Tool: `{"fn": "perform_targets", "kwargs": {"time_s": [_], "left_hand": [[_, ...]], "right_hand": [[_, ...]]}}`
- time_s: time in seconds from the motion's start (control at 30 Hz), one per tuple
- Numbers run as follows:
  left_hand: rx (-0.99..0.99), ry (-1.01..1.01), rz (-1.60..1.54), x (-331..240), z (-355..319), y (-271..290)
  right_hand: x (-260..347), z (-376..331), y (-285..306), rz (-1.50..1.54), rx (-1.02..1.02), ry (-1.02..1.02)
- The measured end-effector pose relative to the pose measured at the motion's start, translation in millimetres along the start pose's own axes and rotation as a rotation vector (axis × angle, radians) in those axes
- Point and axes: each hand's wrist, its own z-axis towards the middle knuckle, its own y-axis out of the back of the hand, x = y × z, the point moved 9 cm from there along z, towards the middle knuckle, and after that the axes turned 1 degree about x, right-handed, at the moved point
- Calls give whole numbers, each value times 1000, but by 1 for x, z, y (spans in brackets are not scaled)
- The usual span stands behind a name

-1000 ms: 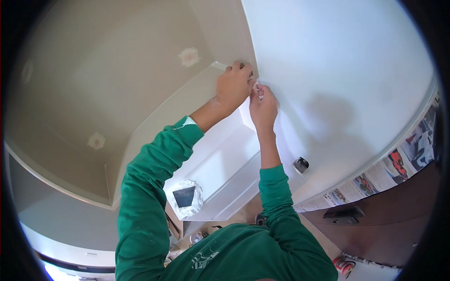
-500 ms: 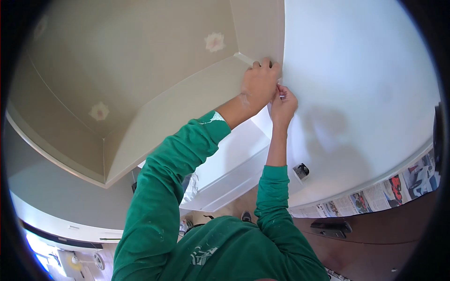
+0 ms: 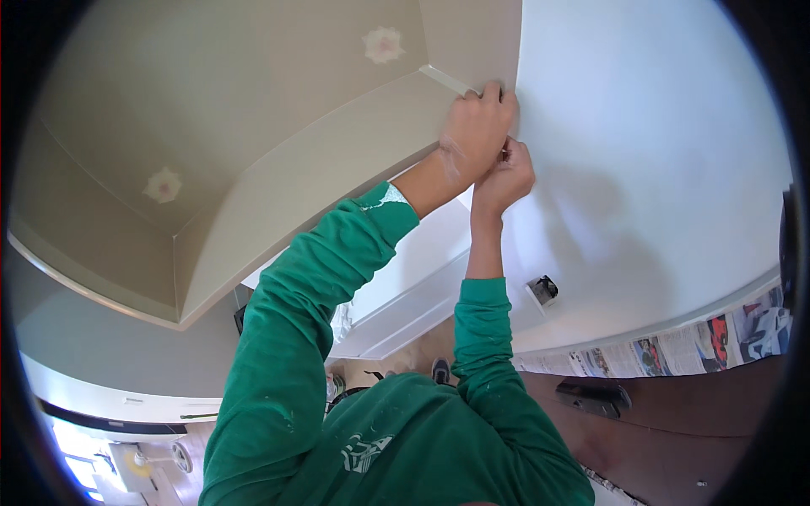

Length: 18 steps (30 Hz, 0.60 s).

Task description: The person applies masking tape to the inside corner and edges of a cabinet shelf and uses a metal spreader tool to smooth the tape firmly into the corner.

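Note:
Both my hands meet at the front edge of a beige recess, where it borders the white wall [image 3: 658, 169]. My left hand [image 3: 479, 131] is closed, fingers curled at the edge; whatever it grips is hidden by the hand. Just below and partly behind it, my right hand [image 3: 508, 179] has its fingers pinched together, and what they hold is too covered to make out. A narrow pale strip [image 3: 447, 78] runs along the recess's inner corner and ends beneath my left fingers. The beige recess [image 3: 278, 110] has two whitish patches with pinkish centres on its back.
A small wall box [image 3: 542, 291] with something black inside sits below my right hand. Newspaper sheets [image 3: 666, 356] line the wall's lower edge, above a dark brown surface [image 3: 658, 422]. A white ledge [image 3: 422, 295] lies beneath my arms. The recess's rim [image 3: 101, 295] juts out at left.
Both hands have shifted slightly upward in the picture, staying together at the edge. My right hand has turned and tucked closer under the left. More of the pale strip shows.

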Motion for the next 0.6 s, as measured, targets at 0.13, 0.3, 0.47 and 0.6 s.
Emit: {"fn": "perform_targets", "kwargs": {"time_s": [0.13,0.3,0.47,0.6], "left_hand": [[11,-31,56,-1,0,-2],[90,-15,-31,7,-8,-9],[410,150,-256,30,-10,-15],[810,255,-294,58,10,-29]], "right_hand": [[37,-24,5,-475,-9,257],[30,-67,32,-311,90,87],[25,-111,93,-330,118,19],[20,-139,129,-371,185,-64]]}}
